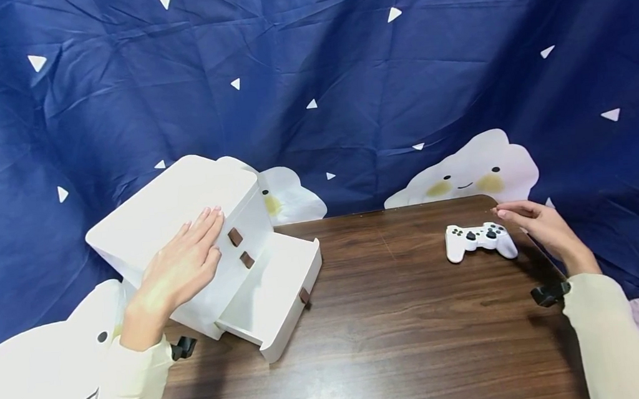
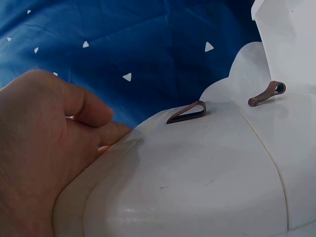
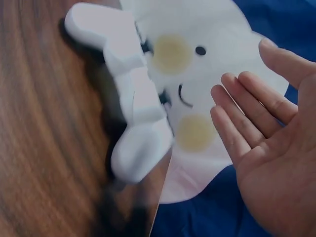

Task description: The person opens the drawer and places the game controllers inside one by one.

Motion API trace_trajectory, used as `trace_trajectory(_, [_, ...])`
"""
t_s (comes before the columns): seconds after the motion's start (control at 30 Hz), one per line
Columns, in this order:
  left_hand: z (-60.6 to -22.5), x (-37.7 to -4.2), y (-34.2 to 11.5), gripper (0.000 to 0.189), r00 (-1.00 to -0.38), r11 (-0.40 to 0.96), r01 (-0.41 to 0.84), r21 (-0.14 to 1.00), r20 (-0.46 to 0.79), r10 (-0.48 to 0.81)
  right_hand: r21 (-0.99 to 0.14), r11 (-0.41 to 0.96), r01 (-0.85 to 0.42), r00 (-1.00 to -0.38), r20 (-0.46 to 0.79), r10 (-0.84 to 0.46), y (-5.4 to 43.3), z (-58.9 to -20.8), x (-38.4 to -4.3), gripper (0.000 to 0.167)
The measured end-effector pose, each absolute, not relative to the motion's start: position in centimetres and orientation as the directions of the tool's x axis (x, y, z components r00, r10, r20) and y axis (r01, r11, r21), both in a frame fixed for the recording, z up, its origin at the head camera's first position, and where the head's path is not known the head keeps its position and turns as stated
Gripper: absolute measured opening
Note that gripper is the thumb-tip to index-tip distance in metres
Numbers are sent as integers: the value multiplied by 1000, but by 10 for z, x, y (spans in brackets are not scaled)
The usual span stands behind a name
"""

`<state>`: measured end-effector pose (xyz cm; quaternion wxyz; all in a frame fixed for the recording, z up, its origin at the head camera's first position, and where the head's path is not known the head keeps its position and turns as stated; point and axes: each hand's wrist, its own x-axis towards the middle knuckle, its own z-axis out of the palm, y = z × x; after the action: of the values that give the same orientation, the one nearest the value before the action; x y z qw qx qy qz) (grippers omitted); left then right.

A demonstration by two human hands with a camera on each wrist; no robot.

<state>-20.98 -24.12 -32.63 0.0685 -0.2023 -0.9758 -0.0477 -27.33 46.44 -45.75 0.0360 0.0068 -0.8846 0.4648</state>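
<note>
My left hand (image 1: 180,263) rests with straight fingers on top of a white drawer cabinet (image 1: 183,185), fingertips near its front edge. The cabinet's lowest drawer (image 1: 273,291) is pulled out and shows a bare white inside. Brown loop tabs mark the drawer fronts, and two of them, an upper tab (image 2: 187,112) and a lower tab (image 2: 268,94), show in the left wrist view. Beside my right hand (image 1: 544,229) a white game controller (image 1: 477,241) lies on the table. In the right wrist view the right palm faces the controller (image 3: 138,94), fingers loosely extended and apart from it.
A brown wooden table (image 1: 386,326) carries the cabinet at left and the controller near its far right corner. Behind it hangs a blue curtain (image 1: 308,56) with white triangles and cloud faces. The open drawer juts out over the tabletop.
</note>
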Motion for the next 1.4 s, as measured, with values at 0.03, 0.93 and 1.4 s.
trace_trajectory(0.03, [-326,-210,-241,62,-909,914,400,66,152,387,-819,572,-39,-998,62,21,466,-460,-275,56])
trace_trajectory(0.93, [-326,-210,-241,62,-915,919,388,64,148,376,-737,676,12,-992,-91,-83,475,-517,-287,93])
trace_trajectory(1.4, [-326,-210,-240,62,-913,918,392,67,150,379,-796,606,-20,-997,-26,-67,468,-531,-281,79])
